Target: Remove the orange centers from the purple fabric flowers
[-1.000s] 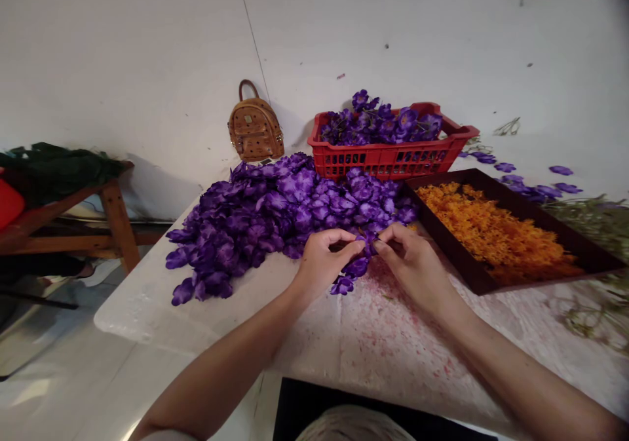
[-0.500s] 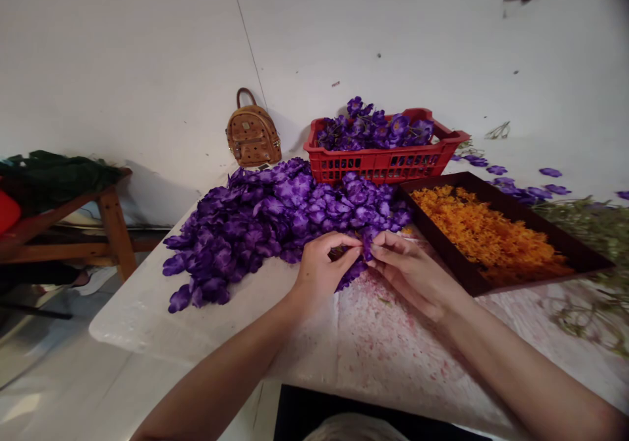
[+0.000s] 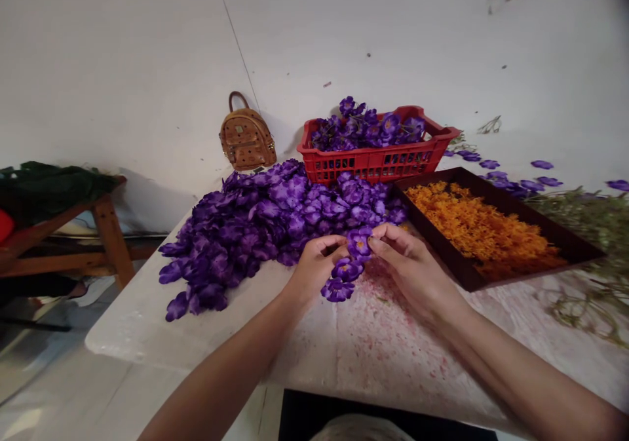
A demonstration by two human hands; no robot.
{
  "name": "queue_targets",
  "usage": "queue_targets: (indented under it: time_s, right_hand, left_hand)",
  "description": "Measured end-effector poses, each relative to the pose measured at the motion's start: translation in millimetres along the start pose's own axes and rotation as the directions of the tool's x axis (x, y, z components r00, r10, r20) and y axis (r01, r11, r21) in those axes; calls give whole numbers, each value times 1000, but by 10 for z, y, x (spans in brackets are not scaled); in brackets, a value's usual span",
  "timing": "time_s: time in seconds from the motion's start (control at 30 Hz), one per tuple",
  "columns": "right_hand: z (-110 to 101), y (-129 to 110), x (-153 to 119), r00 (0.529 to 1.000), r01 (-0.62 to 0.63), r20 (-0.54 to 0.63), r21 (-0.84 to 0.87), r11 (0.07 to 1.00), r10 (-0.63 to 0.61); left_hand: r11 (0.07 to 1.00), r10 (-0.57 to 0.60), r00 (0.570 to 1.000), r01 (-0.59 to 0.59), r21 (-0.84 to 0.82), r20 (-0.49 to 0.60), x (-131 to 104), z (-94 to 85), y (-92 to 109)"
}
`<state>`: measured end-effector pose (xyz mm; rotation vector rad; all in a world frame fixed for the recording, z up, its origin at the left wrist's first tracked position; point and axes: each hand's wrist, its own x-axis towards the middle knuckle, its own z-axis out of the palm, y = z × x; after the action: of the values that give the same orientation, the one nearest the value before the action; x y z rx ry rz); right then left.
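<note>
My left hand [image 3: 314, 267] is closed in a pinch on a spray of purple artificial flowers; its stem is hidden behind my fingers. The top flower [image 3: 360, 243] is open towards me and shows a yellow centre. Below it hang two more blooms, a middle flower [image 3: 347, 269] and a lower flower [image 3: 337, 290]. From the right, the thumb and forefinger of my right hand [image 3: 410, 261] pinch the top flower's edge. Just beyond my hands a large heap of loose purple petals [image 3: 236, 231] is spread over the white table [image 3: 304, 356].
A red plastic basket [image 3: 373, 164] of finished-looking purple flowers stands behind the heap. On the right lies a dark tray [image 3: 472, 280] of orange flower centres [image 3: 476, 221], with green stems [image 3: 590, 231] beyond. A brown backpack [image 3: 247, 136] leans on the wall; a wooden bench [image 3: 111, 238] is at left.
The top flower has turned to face me, its yellow centre now showing. The two lower blooms have come into view below my left hand. The whole view has shifted slightly.
</note>
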<state>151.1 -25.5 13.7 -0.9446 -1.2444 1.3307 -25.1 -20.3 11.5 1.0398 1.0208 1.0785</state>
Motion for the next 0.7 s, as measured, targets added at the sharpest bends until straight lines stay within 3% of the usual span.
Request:
queue_targets:
  time_s: [0.17,0.43,0.57,0.7]
  right_hand:
    - [10,0,6,986,43,169,-245,969,-1]
    - [-3,10,-4,968,246,92,-518,819,-232]
    - [-23,-21,-1,944,318,94,-522,791,-317]
    - [-74,-23,20,961,242,-5,-460,854,-275]
  left_hand:
    - [996,-24,1000,24,-87,1,17,-29,-21]
    - [996,25,999,-27,83,25,-3,-15,-46]
    - [944,160,986,-163,287,36,-22,-19,-29]
    - [840,327,940,-335,427,93,-55,-26,-1]
